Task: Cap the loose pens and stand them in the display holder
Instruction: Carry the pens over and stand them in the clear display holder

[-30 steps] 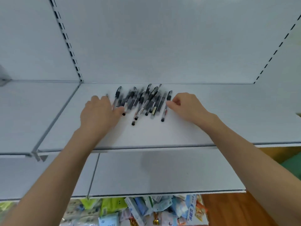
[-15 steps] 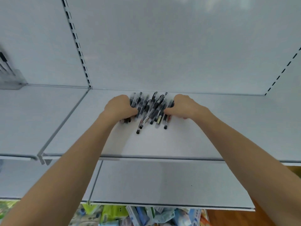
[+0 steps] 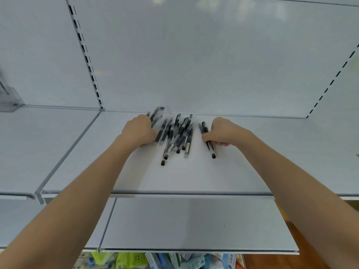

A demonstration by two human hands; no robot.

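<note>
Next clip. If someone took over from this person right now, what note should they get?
Left hand: curled round the left-side pens, near the back of the shelf.
Right hand: grips the right-side pens.
Pile of pens: loose between the hands.
Clear holder: far left edge, neighbouring shelf.
Done: cannot tell, the holder is blurred.
Left: check caps, stand all these pens.

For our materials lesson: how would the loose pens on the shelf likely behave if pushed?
Probably roll: the pens look round on a smooth shelf. Likely stiff: those propped across others stay straight. Clear plastic suggests lightness.
</note>
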